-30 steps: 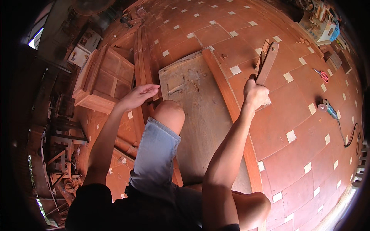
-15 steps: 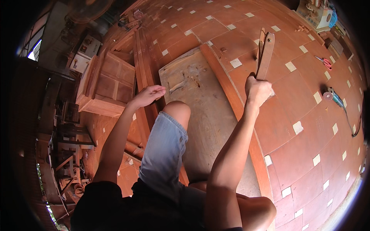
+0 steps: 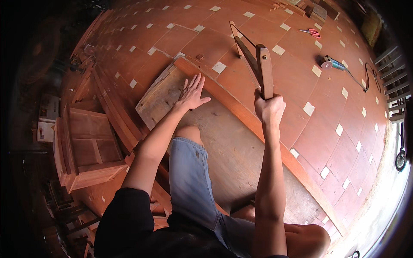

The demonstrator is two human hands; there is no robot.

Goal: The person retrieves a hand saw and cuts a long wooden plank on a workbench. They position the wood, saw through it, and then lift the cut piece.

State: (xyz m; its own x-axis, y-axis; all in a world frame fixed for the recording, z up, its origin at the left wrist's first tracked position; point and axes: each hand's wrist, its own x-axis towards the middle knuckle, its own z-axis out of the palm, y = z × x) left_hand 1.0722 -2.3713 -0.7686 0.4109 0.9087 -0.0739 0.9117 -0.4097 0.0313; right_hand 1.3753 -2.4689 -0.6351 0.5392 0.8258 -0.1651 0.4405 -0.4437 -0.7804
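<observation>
My right hand (image 3: 270, 108) is closed around the end bar of a wooden frame saw (image 3: 265, 75). The saw is raised above the floor tiles, its narrow frame reaching away from me. My left hand (image 3: 192, 94) is open, fingers stretched, over the far part of a worn wooden board (image 3: 223, 146). Whether that palm touches the board I cannot tell. A long reddish wooden plank (image 3: 241, 111) lies along the board's right edge, passing just beyond my left fingertips. My bent knee is over the board.
An unfinished wooden cabinet frame (image 3: 95, 146) stands at left, beside long timbers (image 3: 112, 101). On the tiled floor (image 3: 297, 129) at right are a corded angle grinder (image 3: 333, 63) and red-handled pliers (image 3: 313, 32). Wood blocks (image 3: 318, 13) lie farther back.
My left hand has moved from the timbers on the left to over the board, its fingers spreading. The saw has turned, showing more of its frame. The view has swung right.
</observation>
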